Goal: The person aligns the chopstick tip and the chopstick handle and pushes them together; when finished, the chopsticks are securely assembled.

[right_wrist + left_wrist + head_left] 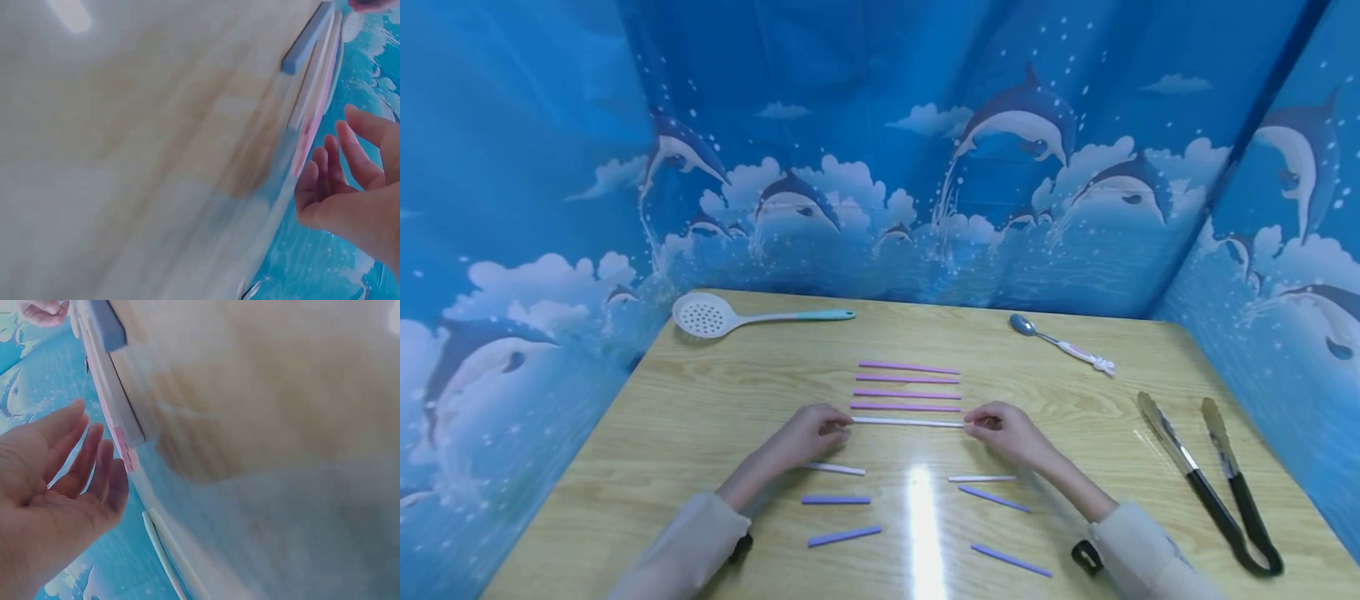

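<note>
In the head view a long white stick [908, 422] lies crosswise on the table, below a stack of several pink sticks [907, 393]. At its left end, my left hand [808, 435] has its fingertips close to or touching the tip. The right hand [1009, 433] is likewise at the right end. Both wrist views show the left hand [59, 481] and the right hand [353, 175] with loosely bent fingers and nothing gripped. Short white sticks [837, 469] [982, 478] lie nearer me, one below each hand.
Blue-purple sticks [837, 500] [1011, 560] lie on both sides in front. A slotted skimmer [703, 317] is at the back left, a spoon [1060, 343] at the back right. Black-handled tongs [1213, 492] lie at the right. A dolphin-print curtain [880, 150] surrounds the wooden table [700, 433].
</note>
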`<state>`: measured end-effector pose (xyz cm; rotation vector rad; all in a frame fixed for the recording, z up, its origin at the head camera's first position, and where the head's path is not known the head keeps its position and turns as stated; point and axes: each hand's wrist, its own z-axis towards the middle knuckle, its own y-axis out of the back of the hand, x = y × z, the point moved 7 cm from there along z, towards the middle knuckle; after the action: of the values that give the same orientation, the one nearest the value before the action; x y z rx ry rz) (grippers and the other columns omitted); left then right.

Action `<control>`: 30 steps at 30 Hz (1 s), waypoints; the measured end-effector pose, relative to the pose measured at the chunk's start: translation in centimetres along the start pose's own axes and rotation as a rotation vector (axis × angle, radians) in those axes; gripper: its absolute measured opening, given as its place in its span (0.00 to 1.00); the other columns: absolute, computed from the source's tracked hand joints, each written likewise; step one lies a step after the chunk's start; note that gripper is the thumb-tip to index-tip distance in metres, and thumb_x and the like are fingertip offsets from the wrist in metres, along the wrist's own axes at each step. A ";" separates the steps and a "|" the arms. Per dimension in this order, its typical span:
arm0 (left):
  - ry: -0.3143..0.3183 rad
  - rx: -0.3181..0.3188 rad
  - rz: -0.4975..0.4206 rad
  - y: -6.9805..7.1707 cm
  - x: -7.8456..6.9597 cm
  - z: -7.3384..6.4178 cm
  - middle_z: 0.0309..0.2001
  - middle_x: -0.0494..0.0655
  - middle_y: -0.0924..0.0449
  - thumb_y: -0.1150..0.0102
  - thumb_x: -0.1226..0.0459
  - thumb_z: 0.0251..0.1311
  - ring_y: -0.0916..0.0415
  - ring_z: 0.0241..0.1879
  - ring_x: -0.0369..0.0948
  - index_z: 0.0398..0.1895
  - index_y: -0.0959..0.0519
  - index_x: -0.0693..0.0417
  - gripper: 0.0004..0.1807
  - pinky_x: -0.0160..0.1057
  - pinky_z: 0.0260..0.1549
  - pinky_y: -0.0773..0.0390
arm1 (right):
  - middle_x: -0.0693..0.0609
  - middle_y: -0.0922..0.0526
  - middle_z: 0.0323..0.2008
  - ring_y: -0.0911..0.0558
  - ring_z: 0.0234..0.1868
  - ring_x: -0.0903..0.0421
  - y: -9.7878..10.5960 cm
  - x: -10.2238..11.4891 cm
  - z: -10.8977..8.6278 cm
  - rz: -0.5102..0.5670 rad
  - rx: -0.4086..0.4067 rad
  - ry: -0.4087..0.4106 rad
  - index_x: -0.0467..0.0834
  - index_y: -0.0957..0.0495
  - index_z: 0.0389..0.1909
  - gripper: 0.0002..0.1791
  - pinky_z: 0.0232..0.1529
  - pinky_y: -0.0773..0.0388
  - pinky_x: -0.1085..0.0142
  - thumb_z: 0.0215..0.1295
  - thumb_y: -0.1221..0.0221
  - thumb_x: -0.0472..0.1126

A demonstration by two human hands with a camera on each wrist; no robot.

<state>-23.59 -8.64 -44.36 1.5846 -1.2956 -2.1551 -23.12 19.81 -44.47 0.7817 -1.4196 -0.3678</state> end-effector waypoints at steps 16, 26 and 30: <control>0.044 0.092 -0.108 -0.9 0.1 -2.7 0.39 0.50 0.17 0.36 0.63 0.57 0.21 0.40 0.44 0.44 0.19 0.63 0.14 0.33 0.42 0.22 | 0.52 0.19 0.33 0.24 0.33 0.64 -0.2 -0.1 -4.2 0.005 0.194 0.046 0.35 0.20 0.41 0.13 0.34 0.24 0.73 0.57 0.36 0.38; 0.016 0.171 -0.077 -1.3 0.0 -2.8 0.37 0.46 0.18 0.35 0.66 0.55 0.23 0.38 0.39 0.41 0.17 0.61 0.12 0.32 0.41 0.24 | 0.56 0.22 0.29 0.28 0.29 0.68 -0.6 -0.1 -4.6 -0.045 0.216 0.092 0.38 0.19 0.36 0.08 0.31 0.27 0.73 0.55 0.36 0.35; -0.027 0.176 -0.062 -1.3 -0.1 -2.8 0.34 0.43 0.19 0.36 0.67 0.56 0.25 0.36 0.36 0.39 0.16 0.60 0.08 0.32 0.38 0.24 | 0.57 0.22 0.27 0.29 0.27 0.68 -0.7 0.2 -4.7 -0.045 0.221 0.117 0.38 0.19 0.33 0.05 0.29 0.27 0.73 0.55 0.36 0.34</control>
<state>-20.78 -9.29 -45.42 1.6865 -1.5011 -2.1571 -18.39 20.42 -44.64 1.0003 -1.3485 -0.1978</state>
